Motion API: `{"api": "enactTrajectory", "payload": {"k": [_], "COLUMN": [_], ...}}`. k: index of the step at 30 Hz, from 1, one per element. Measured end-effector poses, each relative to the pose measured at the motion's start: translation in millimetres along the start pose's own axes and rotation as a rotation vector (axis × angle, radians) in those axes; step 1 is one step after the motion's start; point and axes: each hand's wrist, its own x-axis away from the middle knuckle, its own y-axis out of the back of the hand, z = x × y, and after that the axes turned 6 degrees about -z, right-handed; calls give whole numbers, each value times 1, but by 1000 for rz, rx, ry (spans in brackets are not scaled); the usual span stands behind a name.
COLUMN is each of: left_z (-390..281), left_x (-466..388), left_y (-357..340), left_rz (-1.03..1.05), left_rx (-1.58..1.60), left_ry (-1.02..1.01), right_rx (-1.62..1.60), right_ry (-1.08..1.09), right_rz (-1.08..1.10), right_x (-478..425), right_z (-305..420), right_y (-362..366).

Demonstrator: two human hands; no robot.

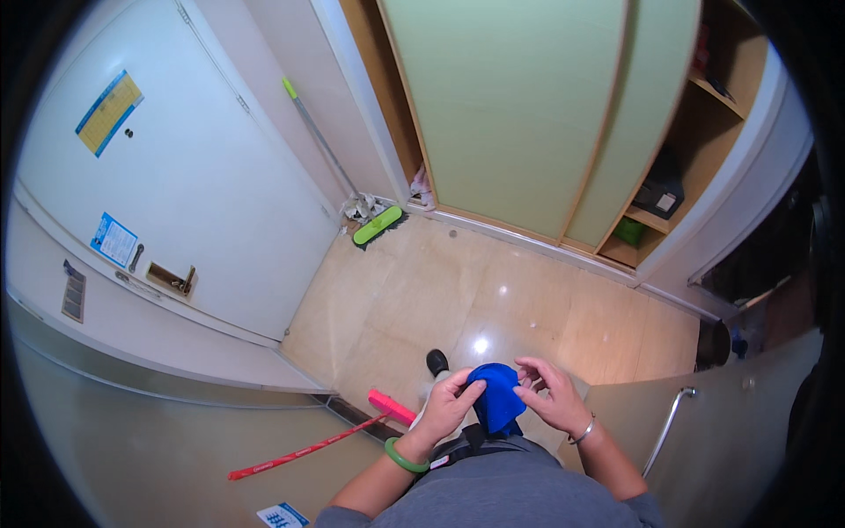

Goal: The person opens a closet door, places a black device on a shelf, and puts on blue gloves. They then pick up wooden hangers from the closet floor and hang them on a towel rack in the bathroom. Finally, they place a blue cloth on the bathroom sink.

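Observation:
A blue cloth (495,396) hangs in folds in front of my waist. My left hand (457,399) pinches its upper left edge between thumb and fingers. At the cloth's right side is my right hand (544,389), its fingers spread and curled; the thumb lies close to the cloth's edge, and whether it grips the fabric is unclear. A green bangle is on my left wrist and a silver bracelet on the right. Below and left of the cloth, a pink broom head (391,406) with a red handle (297,453) leans by the panel.
A green broom (377,226) stands in the corner beside crumpled litter (360,208). The white door (198,152) is at the left, a cabinet with green sliding panels (508,119) ahead. At the right, a metal handle (668,429) projects from a panel. Tiled floor (422,297) lies between them.

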Motion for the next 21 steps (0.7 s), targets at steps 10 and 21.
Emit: {"api": "enactTrajectory", "payload": {"k": [10,21], "left_z": [-7,-76], "left_x": [-152,-294], "left_y": [112,240], "left_rz": [-50,-285], "left_rx": [-56,-16], "left_ry": [45,181], "right_rx": [266,288], "right_ry": [55,213], "right_rz": [46,124], "right_x": [-193,-414], "right_z": [-35,-8], "right_y": [-63,-122]}}
